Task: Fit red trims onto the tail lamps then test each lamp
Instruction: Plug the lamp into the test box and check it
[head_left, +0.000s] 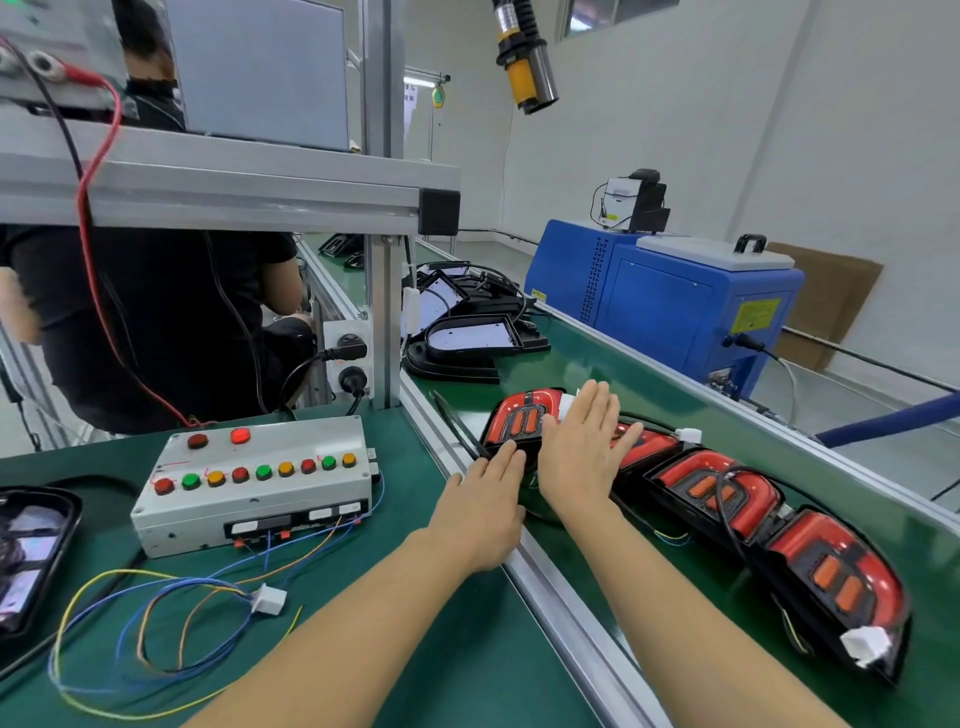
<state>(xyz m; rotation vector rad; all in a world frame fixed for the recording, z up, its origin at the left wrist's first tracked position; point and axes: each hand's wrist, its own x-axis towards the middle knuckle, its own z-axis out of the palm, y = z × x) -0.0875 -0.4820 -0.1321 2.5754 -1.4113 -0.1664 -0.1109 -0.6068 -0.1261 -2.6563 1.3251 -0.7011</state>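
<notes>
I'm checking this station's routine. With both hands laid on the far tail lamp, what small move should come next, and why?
Probably lift that tail lamp toward the test box: both hands, left and right, lie flat on it, its red trim looks fitted, and the white test connector lies free on the bench.

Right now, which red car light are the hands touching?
The far tail lamp, farthest up the green belt. The left hand touches its near edge and the right hand lies flat beside it. The two nearest lamps are untouched.

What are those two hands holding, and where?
Nothing is gripped. The left hand and right hand lie flat, fingers straight, on the tail lamp farthest along the belt.
</notes>
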